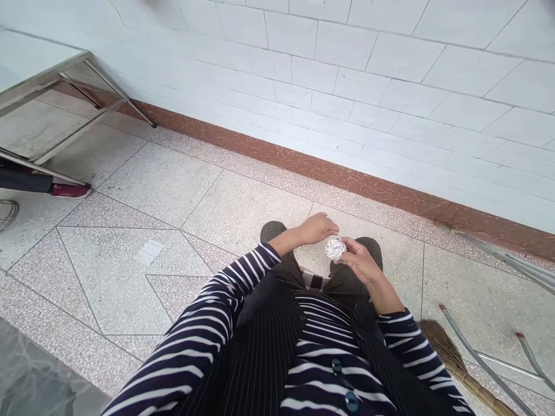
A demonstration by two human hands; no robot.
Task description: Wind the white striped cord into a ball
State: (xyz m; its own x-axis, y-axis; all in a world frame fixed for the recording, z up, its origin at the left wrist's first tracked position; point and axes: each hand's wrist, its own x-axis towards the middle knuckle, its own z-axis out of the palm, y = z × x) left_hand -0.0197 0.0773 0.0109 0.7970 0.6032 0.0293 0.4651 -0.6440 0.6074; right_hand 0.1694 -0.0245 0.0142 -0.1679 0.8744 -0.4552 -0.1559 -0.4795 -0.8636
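Note:
A small round white ball (335, 249) with dark lines across it, like something wound or woven from thin strips, sits above my knees. My right hand (362, 263) grips it from the right side between thumb and fingers. At its upper edge my left hand (318, 229) is closed in a pinch on what looks like a thin pale strand coming off the ball. The exact material is too small to make out. Both forearms, in striped sleeves, reach forward over my lap.
A metal-framed table (47, 63) stands at the left, with a person's red shoe (71, 190) beneath it. A white paper (149, 252) lies on the tiled floor. At the lower right are a straw broom (459, 370) and metal legs (466, 344). A tiled wall (338, 75) runs ahead.

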